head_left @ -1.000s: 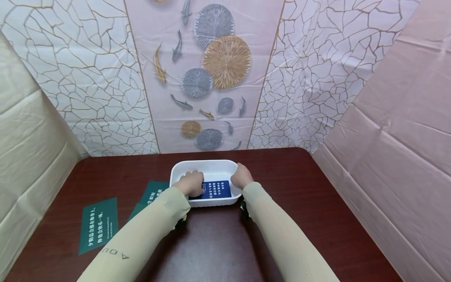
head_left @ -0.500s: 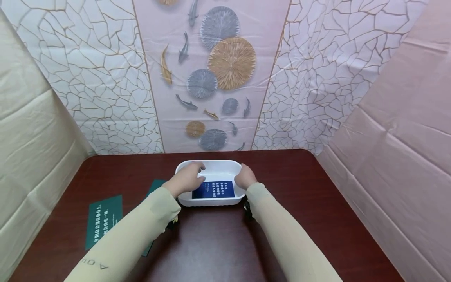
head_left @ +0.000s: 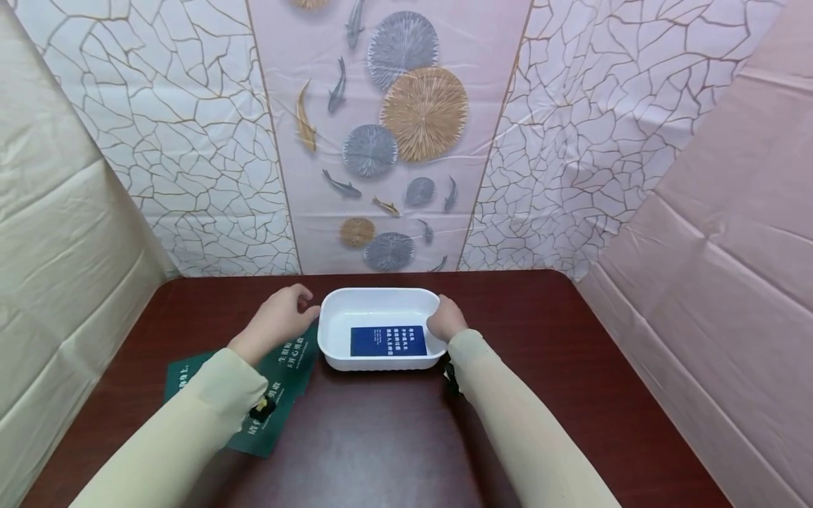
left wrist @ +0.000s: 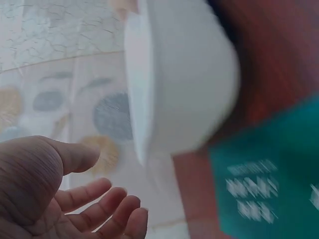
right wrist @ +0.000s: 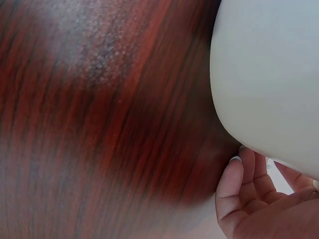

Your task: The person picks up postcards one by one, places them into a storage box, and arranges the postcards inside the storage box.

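Observation:
A white tub (head_left: 384, 363) stands near the back of the table, and a dark blue card (head_left: 389, 341) with white lettering lies inside it. My right hand (head_left: 447, 319) grips the tub's right end; in the right wrist view its fingers (right wrist: 230, 181) curl under the rim. Just left of the tub, my left hand (head_left: 279, 319) hovers over green cards (head_left: 287, 384), fingers loosely bent and holding nothing. The left wrist view shows that hand (left wrist: 75, 194) with thumb and fingers apart, beside the tub wall (left wrist: 194, 84) and a green card (left wrist: 269, 179).
Another green card (head_left: 184, 370) lies farther left, partly covered by the left sleeve (head_left: 184, 423). The dark red wooden table (head_left: 381, 451) ends at a patterned cloth backdrop (head_left: 406, 212), with fabric walls (head_left: 718, 282) on both sides.
My left hand has let go of the blue card in the tub, come out, and moved left over the green cards. My right hand keeps its grip on the rim. The view has shifted slightly.

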